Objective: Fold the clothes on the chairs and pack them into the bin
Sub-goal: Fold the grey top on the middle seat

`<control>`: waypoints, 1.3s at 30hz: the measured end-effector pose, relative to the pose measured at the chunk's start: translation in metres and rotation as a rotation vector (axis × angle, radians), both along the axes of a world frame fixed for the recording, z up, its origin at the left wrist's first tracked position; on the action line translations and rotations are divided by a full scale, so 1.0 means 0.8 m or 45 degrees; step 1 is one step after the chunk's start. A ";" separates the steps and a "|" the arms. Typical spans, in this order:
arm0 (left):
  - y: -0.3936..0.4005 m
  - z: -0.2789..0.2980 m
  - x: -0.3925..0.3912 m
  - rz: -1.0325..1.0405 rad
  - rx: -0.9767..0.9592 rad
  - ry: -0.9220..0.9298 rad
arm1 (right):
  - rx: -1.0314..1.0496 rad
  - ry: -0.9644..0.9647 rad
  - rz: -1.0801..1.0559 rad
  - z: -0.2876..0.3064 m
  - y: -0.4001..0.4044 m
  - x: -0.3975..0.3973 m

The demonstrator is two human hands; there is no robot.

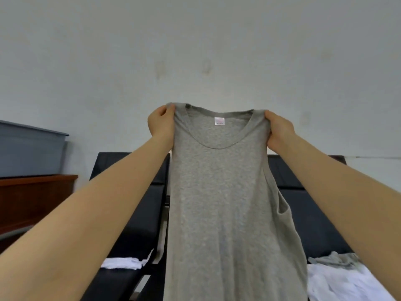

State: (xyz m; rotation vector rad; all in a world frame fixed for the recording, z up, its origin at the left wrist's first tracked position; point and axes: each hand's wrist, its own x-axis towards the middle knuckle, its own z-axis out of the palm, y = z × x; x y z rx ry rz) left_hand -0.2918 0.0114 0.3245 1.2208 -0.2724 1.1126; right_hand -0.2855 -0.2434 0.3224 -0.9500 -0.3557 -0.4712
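Observation:
A grey sleeveless top (219,192) hangs upright in front of me, its neckline and white label facing me. My left hand (161,123) pinches its left shoulder strap and my right hand (278,132) pinches the right strap, both held up at arm's length. The cloth hangs down past the frame's lower edge. Behind it stand black chairs (134,213). A white garment (123,262) lies on the left seat. On the right seat lie more white clothes (342,283) with a grey piece (338,259) on top. The grey bin (30,151) stands at the left.
The bin sits on a brown wooden cabinet (34,198) against a pale wall (195,51). A gap runs between the two chairs, hidden mostly by the hanging top.

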 end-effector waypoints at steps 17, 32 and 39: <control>0.020 -0.330 0.231 -0.196 -0.179 1.208 | -0.627 0.830 -0.057 -0.323 -0.011 0.231; 0.038 -0.489 0.441 -0.028 0.031 1.294 | -0.576 1.088 -0.229 -0.498 0.049 0.447; 0.060 -0.580 0.461 0.006 -0.110 1.442 | -0.487 1.137 -0.087 -0.562 0.037 0.468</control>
